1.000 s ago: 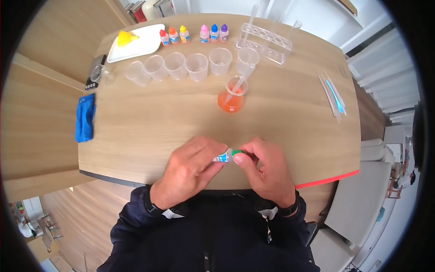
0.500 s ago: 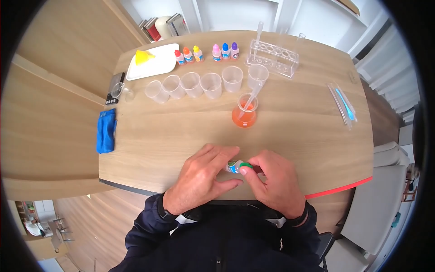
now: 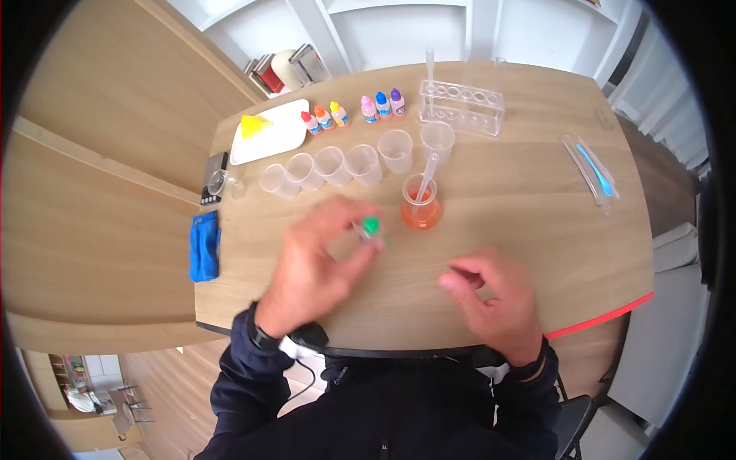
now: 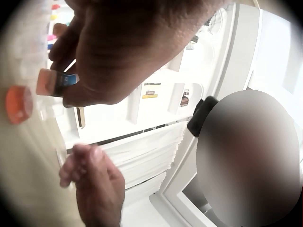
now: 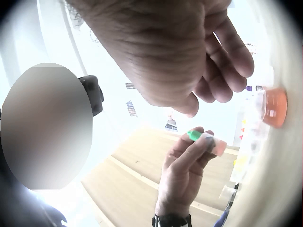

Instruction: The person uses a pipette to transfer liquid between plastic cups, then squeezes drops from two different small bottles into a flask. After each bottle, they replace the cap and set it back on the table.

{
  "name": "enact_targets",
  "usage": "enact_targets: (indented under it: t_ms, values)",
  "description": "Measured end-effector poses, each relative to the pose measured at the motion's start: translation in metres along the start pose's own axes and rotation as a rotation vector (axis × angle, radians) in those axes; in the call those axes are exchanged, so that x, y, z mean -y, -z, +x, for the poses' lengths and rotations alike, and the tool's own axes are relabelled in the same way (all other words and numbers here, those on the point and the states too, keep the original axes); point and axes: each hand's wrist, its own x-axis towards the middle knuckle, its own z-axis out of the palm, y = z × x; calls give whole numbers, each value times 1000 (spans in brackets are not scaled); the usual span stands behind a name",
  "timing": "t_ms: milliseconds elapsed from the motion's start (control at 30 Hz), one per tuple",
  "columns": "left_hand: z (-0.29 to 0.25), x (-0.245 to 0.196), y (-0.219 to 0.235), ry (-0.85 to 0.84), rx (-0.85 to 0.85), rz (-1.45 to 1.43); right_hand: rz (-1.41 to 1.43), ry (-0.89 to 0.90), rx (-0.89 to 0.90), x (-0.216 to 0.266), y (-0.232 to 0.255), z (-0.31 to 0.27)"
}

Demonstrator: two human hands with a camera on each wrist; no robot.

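Observation:
My left hand [image 3: 310,264] pinches a small bottle with a green cap [image 3: 371,225] between thumb and fingers, above the table left of the flask. The left wrist view shows the bottle's label and orange base [image 4: 47,82] beyond the fingers. In the right wrist view the green cap [image 5: 194,135] points away from the flask. My right hand [image 3: 497,303] hovers over the table with loosely bent fingers and holds nothing. The flask of orange liquid [image 3: 421,212] stands ahead of the hands, with a plastic pipette [image 3: 429,172] leaning in it.
A row of clear cups [image 3: 330,166] stands behind the hands. Farther back are a white tray [image 3: 287,134] with a yellow funnel [image 3: 253,126], colour-capped bottles [image 3: 369,109] and a test tube rack [image 3: 462,110]. A blue cloth [image 3: 205,246] lies left, wrapped sticks [image 3: 586,170] right.
The hands have separated. The left one has taken the green-capped bottle from the right and moved forward and left with it. The right hand has let go and shifted right. The head view has shifted.

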Motion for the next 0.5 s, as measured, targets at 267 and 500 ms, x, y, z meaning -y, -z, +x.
enact_targets:
  t_ms: [267, 500]
  values:
    - [123, 81, 39, 223, -166, -114, 172, -249, -102, -50, 7, 0]
    - [184, 136, 22, 192, -46, 211, 137, -295, -96, -59, 9, 0]
